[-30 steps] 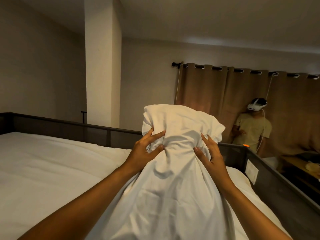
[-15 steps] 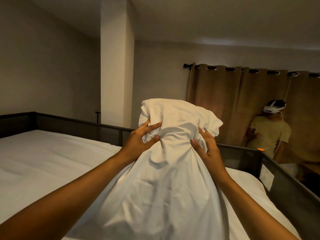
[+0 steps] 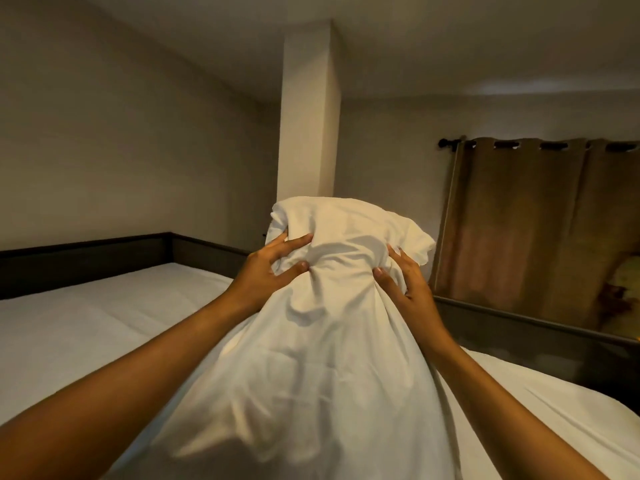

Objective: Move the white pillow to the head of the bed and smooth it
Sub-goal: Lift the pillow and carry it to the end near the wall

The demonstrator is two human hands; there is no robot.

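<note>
White sheeted bed (image 3: 86,327) lies flat and bare to the left, bounded by a dark frame rail (image 3: 83,258). Left hand (image 3: 266,275) and right hand (image 3: 405,285) clench the white pillow (image 3: 329,341), bunched, creased, raised above the mattress at centre.

White pillow (image 3: 332,341), bunched, seemingly upright

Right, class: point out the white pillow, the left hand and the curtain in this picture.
white pillow (image 3: 332,358): head view, middle of its creased front.
left hand (image 3: 266,271): head view, back of the hand.
curtain (image 3: 526,230): head view, middle of the brown fabric.
</note>
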